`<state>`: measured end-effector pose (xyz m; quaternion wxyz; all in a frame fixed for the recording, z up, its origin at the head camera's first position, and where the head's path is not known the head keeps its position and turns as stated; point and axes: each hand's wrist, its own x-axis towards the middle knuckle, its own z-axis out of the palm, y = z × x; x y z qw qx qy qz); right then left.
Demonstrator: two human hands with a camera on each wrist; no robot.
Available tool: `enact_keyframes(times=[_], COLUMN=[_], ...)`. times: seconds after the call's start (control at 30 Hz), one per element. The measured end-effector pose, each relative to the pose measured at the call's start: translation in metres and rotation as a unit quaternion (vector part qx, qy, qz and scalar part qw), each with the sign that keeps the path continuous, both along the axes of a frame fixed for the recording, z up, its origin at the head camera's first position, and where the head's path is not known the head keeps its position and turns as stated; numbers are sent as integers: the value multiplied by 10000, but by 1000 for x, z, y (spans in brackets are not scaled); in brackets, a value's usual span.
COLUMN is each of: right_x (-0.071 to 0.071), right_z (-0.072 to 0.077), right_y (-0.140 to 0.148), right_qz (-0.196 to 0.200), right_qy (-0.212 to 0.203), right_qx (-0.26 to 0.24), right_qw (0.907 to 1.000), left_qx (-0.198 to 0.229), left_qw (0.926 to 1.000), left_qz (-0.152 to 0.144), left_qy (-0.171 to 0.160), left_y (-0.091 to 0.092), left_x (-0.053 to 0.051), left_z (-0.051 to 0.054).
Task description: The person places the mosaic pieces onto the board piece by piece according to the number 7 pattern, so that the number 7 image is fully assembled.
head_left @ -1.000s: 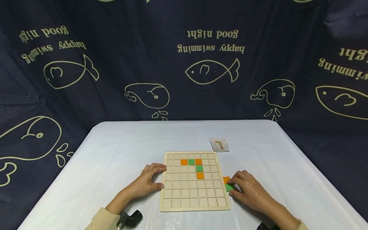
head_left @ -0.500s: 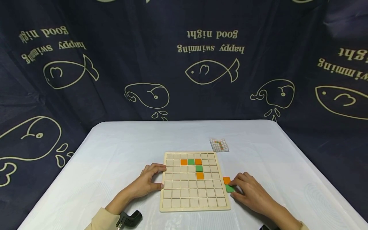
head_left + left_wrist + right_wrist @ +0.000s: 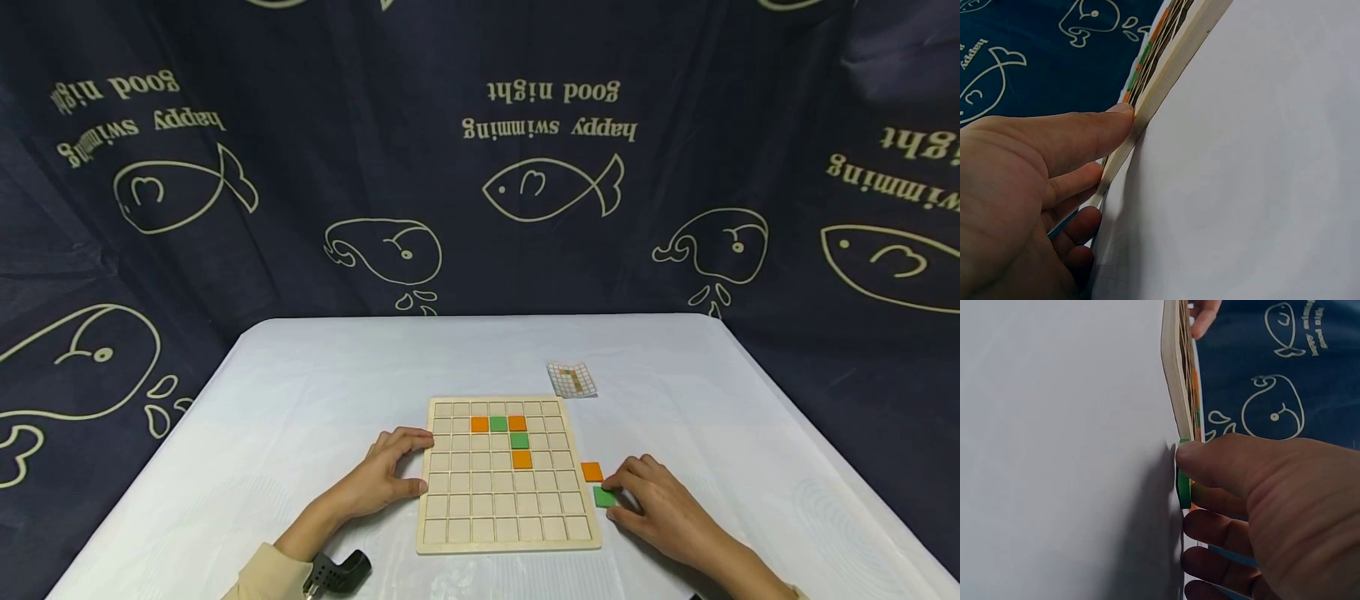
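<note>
A square wooden grid board [image 3: 483, 504] lies flat, with orange and green tiles set in some of its cells. My left hand [image 3: 375, 473] rests against the board's left edge. Its thumb and fingertips touch that edge with the fingers fairly straight, as the left wrist view also shows. At the board's right side my right hand [image 3: 667, 508] pinches a loose green tile [image 3: 603, 497] between thumb and fingers. In the right wrist view the green tile [image 3: 1184, 484] sits under the thumb tip. Just beyond it, an orange tile [image 3: 592, 472] lies beside the board's right edge.
A small printed card [image 3: 572, 380] with a coloured grid pattern lies behind the board's far right corner. Everything is on a white-covered table [image 3: 337, 375]. A dark curtain [image 3: 480, 267] hangs behind the table.
The right hand has drawn the green tile slightly right and toward me, away from the orange tile and the board's edge. The left hand has stayed in place.
</note>
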<state>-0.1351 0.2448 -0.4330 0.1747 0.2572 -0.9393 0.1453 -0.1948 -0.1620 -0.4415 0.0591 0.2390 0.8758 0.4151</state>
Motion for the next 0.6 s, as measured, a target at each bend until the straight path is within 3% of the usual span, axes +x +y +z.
enact_keyframes(times=[0.6], right_x=[1], right_z=[0], right_y=[1], right_qz=[-77], right_qy=[-202], right_qx=[-110], right_qw=[9997], left_qx=[32], left_qw=[10000], left_qz=[-57], left_qy=[-24], left_y=[0], left_x=[-1], left_z=[-1])
